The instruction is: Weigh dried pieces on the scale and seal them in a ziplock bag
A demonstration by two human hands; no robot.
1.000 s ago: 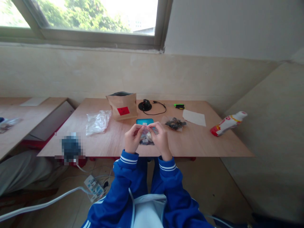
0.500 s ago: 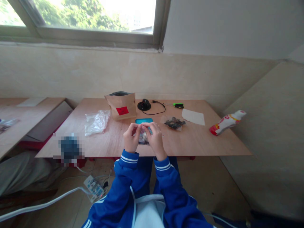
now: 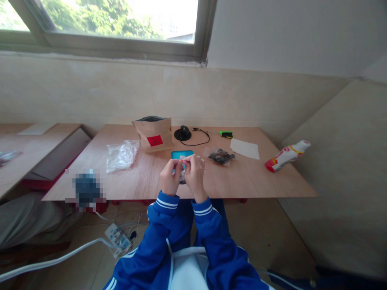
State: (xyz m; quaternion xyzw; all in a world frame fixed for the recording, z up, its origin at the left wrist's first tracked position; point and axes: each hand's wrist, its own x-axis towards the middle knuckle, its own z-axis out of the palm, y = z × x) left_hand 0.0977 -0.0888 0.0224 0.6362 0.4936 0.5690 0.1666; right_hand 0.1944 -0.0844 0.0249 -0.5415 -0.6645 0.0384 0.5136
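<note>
My left hand (image 3: 170,176) and my right hand (image 3: 195,175) meet fingertip to fingertip over the near middle of the wooden table (image 3: 242,181). Both are closed in a pinch; whatever lies between the fingertips is too small to make out. Just beyond them a blue tray or case (image 3: 177,154) shows, partly covered by the fingers. Small items lie beneath the hands, mostly hidden. To the right of my right hand rests a clear bag of dark parts (image 3: 221,157).
A brown paper bag (image 3: 157,135) stands open behind, with a crumpled plastic bag (image 3: 122,156) to its left. Behind sit a black round device with a cable (image 3: 183,133) and screwdrivers (image 3: 226,134). White paper (image 3: 245,148) and a bottle (image 3: 287,156) are at right. A person is at far left.
My hands have drawn closer together, the left shifting slightly right and the right slightly left. They cover more of the small items beneath. The whole view has shifted slightly.
</note>
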